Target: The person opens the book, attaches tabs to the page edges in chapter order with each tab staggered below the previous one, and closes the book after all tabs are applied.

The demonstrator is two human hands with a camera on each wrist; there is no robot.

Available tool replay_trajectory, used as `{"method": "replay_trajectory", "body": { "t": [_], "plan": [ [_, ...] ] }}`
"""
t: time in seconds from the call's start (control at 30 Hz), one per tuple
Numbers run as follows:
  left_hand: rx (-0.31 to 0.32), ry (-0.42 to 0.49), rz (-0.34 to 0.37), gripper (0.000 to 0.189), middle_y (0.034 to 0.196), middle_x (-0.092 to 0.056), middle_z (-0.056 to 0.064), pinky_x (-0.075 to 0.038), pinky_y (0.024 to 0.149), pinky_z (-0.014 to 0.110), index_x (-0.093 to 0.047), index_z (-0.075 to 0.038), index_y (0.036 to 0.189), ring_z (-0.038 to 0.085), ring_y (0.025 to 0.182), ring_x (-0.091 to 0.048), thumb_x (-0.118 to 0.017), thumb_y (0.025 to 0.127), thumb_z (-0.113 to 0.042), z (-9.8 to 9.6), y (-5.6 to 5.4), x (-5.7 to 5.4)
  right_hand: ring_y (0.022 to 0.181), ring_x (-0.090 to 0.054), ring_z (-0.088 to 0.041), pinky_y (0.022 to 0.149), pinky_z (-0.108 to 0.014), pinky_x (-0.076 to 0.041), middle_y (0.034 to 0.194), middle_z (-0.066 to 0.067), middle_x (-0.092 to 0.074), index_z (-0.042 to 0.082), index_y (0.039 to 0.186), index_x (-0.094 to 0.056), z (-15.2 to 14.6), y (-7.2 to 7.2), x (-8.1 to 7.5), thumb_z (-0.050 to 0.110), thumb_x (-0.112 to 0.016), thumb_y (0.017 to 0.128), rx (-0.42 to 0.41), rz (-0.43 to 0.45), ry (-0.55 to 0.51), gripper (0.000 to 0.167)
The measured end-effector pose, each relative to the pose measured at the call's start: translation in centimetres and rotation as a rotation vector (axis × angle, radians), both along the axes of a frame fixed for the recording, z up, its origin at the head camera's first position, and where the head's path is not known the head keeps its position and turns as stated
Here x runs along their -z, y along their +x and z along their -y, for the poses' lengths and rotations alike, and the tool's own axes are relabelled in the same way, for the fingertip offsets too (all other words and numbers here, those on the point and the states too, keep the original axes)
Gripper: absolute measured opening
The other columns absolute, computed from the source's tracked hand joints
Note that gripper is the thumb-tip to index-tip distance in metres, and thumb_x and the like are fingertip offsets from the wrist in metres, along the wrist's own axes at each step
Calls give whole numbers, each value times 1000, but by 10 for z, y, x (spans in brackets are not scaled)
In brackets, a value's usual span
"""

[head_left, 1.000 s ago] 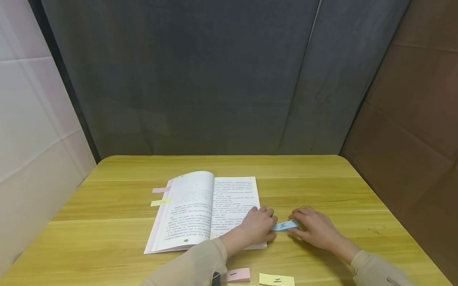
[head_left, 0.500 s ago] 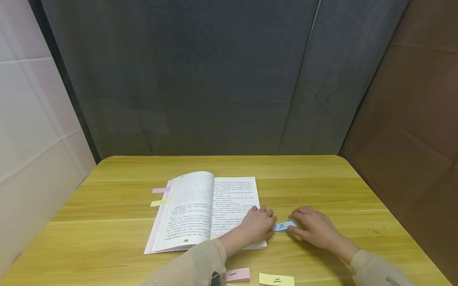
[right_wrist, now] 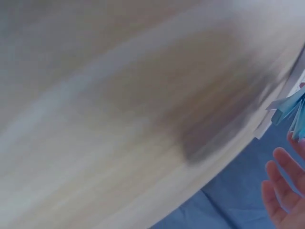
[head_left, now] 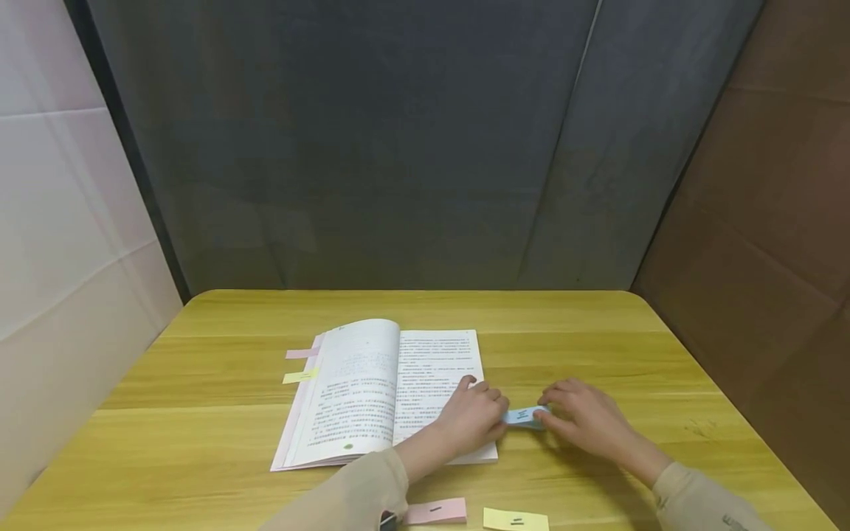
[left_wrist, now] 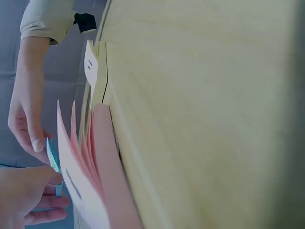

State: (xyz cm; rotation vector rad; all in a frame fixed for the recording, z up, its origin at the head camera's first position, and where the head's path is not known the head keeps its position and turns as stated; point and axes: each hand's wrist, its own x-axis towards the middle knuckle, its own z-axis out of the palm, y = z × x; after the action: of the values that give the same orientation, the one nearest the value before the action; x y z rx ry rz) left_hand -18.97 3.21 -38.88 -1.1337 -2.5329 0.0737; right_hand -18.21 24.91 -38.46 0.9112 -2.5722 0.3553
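Note:
Between my hands is a small pad of blue sticky notes with a black mark on its top sheet. My left hand pinches the pad's left end, its wrist above the right page of an open book. On the other side, my right hand has its thumb and fingertips at the pad's right end. In the right wrist view the blue sheets stand fanned apart near the right hand's fingers. The left wrist view shows the blue pad edge-on between both hands.
A pink sticky pad and a yellow sticky pad lie at the table's front edge. A pink tab and a yellow tab stick out of the book's left side. A dark curtain stands behind the table.
The blue pad's top sheet has risen at the right end and now stands apart from the sheets under it. Both hands have stayed nearly in place.

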Motion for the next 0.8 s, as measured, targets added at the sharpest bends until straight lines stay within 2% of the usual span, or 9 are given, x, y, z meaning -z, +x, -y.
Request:
{"method": "replay_trajectory", "body": {
  "t": [0.23,0.43,0.8],
  "plan": [
    [16,77,-41,14,73,-55,-10,-37,82,37,-59,-20,75,9,73,-51,-59,78,-34,10,4,-6,74,-54,-9,52,-22,-43,84,8,-59,21,77,-63,8,0,-12,34,-67,76,-27,-69,-59,13],
    [23,135,-63,13,73,-55,-11,-37,84,36,-61,-19,78,8,71,-50,-60,78,-32,16,7,-10,65,-48,-4,46,-18,-37,77,11,-55,21,74,-56,17,0,-22,24,-70,73,-79,-121,-112,15],
    [13,203,-51,16,77,-57,-9,-36,85,36,-64,-18,84,8,73,-51,-60,77,-32,27,11,-17,63,-50,-5,45,-20,-39,73,8,-56,18,71,-56,30,4,-31,20,-72,71,-105,-219,-76,16]
  ]
}}
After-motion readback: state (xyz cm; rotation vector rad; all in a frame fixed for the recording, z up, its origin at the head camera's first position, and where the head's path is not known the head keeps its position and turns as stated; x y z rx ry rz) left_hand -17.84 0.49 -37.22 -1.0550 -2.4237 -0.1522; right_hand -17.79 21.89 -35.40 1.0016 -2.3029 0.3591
